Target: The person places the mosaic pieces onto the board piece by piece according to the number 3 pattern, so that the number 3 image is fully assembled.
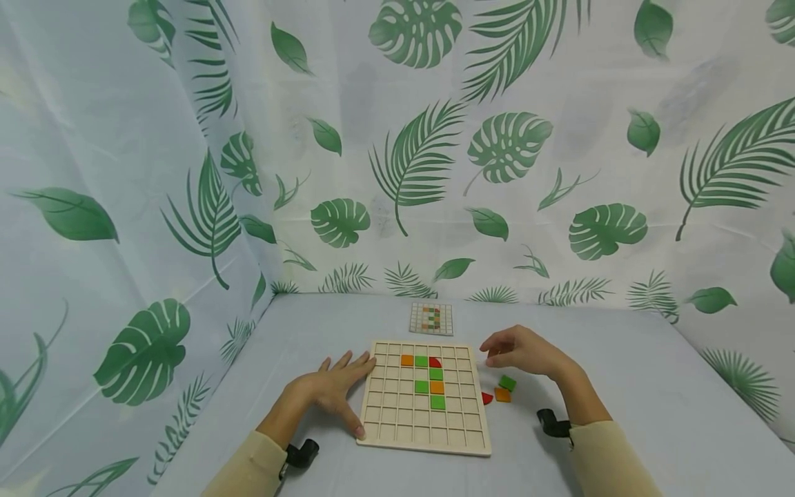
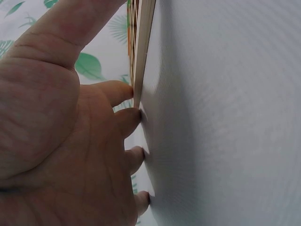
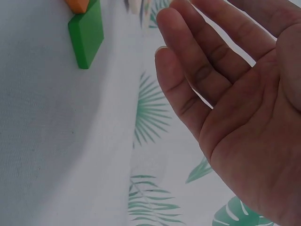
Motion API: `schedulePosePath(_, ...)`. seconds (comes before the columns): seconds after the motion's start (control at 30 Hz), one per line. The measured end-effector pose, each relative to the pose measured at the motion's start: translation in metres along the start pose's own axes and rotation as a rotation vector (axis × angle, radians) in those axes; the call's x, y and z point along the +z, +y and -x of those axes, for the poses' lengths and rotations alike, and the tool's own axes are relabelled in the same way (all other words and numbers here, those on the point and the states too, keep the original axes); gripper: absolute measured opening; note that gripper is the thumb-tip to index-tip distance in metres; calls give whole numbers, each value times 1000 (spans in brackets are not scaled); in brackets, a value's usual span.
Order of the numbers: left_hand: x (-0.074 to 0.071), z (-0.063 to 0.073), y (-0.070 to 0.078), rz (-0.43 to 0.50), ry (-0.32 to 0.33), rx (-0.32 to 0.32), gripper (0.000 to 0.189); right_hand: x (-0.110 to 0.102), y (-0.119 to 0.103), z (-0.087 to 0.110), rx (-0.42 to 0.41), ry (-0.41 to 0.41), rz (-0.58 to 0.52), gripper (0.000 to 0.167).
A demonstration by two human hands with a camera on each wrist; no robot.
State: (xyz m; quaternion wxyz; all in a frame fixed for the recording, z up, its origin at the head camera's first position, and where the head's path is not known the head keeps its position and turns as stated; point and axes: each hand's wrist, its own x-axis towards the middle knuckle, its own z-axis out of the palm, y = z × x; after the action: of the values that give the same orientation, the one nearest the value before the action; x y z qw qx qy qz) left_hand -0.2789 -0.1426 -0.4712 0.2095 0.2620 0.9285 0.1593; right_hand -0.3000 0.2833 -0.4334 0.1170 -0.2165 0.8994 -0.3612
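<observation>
A wooden grid board (image 1: 397,431) lies on the table, with several green, orange and red tiles in its squares, among them an orange tile (image 1: 406,360) and a red rounded tile (image 1: 435,362). My left hand (image 1: 335,386) spreads its fingers along the board's left edge, thumb at the near left corner. In the left wrist view, fingertips touch the board's side (image 2: 143,47). Just beyond the board's right edge hovers my right hand (image 1: 528,352), fingers loosely bent, nothing visible in it. Below it lie a green tile (image 1: 507,383), an orange tile (image 1: 502,395) and a red tile (image 1: 487,398).
Behind the board lies a small pattern card (image 1: 431,319) showing a grid with coloured squares. A pale cloth covers the table (image 1: 652,400). Leaf-printed curtains (image 1: 435,241) hang at the back and left side.
</observation>
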Motion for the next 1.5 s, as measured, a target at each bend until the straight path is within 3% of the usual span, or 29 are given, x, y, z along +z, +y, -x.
schedulePosePath(0.87, -1, 1, 2, 1, -3, -7, 136, 4, 8, 6, 157, -95, 37, 17)
schedulePosePath(1.17, 0, 0, 0, 7, -4, -2, 136, 20, -1, -2, 98, -190, 83, 15)
schedulePosePath(1.5, 0, 0, 0, 0, -2, 0, 136, 32, -9, -6, 121, -205, 139, 22)
